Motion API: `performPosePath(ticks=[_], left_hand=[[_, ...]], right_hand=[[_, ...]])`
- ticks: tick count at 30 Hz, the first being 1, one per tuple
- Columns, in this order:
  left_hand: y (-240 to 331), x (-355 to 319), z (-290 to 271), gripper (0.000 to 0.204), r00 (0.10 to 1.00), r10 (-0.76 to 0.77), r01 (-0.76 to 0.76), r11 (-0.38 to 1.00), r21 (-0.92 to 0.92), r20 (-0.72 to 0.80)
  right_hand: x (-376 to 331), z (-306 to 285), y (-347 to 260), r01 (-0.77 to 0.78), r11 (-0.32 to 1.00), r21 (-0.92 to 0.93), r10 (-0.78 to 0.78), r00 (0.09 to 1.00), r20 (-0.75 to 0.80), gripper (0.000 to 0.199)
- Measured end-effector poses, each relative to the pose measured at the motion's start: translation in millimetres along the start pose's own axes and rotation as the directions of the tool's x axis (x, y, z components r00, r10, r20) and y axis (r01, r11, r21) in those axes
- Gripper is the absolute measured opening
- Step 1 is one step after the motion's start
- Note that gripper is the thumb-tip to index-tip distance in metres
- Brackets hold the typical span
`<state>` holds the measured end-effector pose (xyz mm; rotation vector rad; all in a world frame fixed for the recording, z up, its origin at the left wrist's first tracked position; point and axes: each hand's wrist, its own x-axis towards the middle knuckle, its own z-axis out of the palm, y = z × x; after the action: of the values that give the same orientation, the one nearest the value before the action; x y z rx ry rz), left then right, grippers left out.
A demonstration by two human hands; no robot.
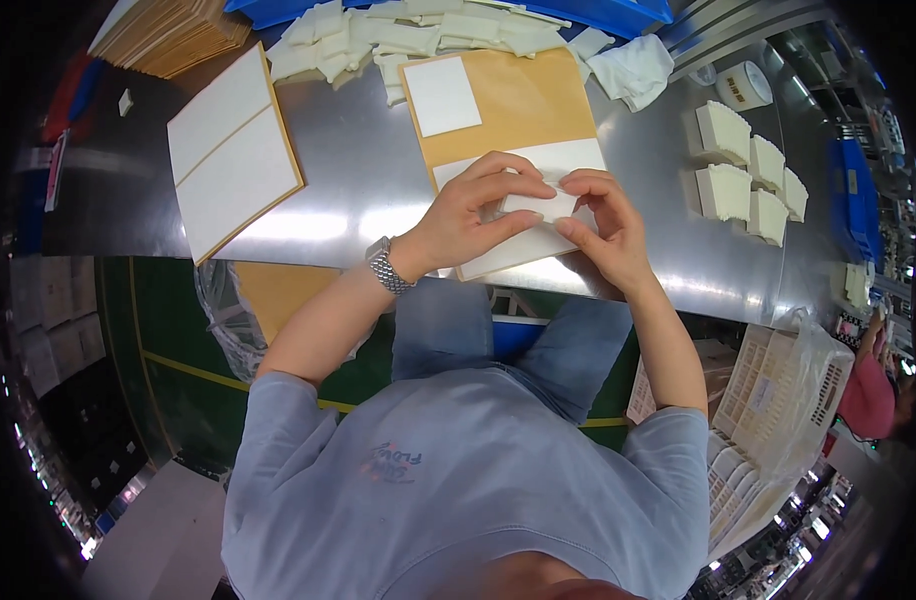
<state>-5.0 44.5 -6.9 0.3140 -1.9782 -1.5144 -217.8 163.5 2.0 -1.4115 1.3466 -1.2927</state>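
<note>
Both hands meet over a tan board (528, 100) on the metal table. My left hand (478, 205), with a metal-banded watch at its wrist, pinches the left side of a small white flat piece (540, 206). The fingers of my right hand (610, 230) close on that piece's right side. My fingertips cover some of its edges. Beneath the hands lies a white sheet (513, 258) on the near part of the board. A smaller white rectangle (445, 95) rests at the board's far left corner.
Another white-faced board (236, 150) lies to the left. White parts (328, 40) are heaped along the back, beside a white cloth (633, 72). Stacked white pieces (724, 192) and a tape roll (745, 87) sit at the right. Plastic crates (768, 390) stand below the right edge.
</note>
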Motion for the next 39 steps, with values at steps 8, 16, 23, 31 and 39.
performPosePath(ticks=[8, 16, 23, 31, 39], left_hand=[[2, -3, -7, 0.027, 0.995, -0.017, 0.019, 1.0, -0.018, 0.098], [3, -6, -17, 0.024, 0.969, -0.011, -0.009, 0.997, 0.082, 0.246], [0, -3, -24, 0.019, 0.961, -0.021, 0.022, 1.0, 0.002, 0.275], [-7, -5, -11, 0.025, 0.988, 0.123, -0.131, 0.988, 0.086, 0.089], [5, 9, -42, 0.048, 0.932, 0.346, -0.231, 0.799, 0.555, -0.111]], right_hand=[[6, 1, -9, -0.019, 0.997, -0.071, 0.02, 1.0, 0.01, 0.036], [74, -22, 1, -0.122, 0.973, -0.196, 0.137, 0.988, 0.065, 0.02], [170, 31, 22, 0.503, 0.76, -0.411, -0.32, 0.841, 0.437, 0.028], [197, 13, 41, -0.289, 0.831, 0.476, 0.392, 0.911, -0.131, 0.027], [76, -47, 23, 0.011, 0.702, 0.713, 0.283, 0.913, -0.293, 0.024]])
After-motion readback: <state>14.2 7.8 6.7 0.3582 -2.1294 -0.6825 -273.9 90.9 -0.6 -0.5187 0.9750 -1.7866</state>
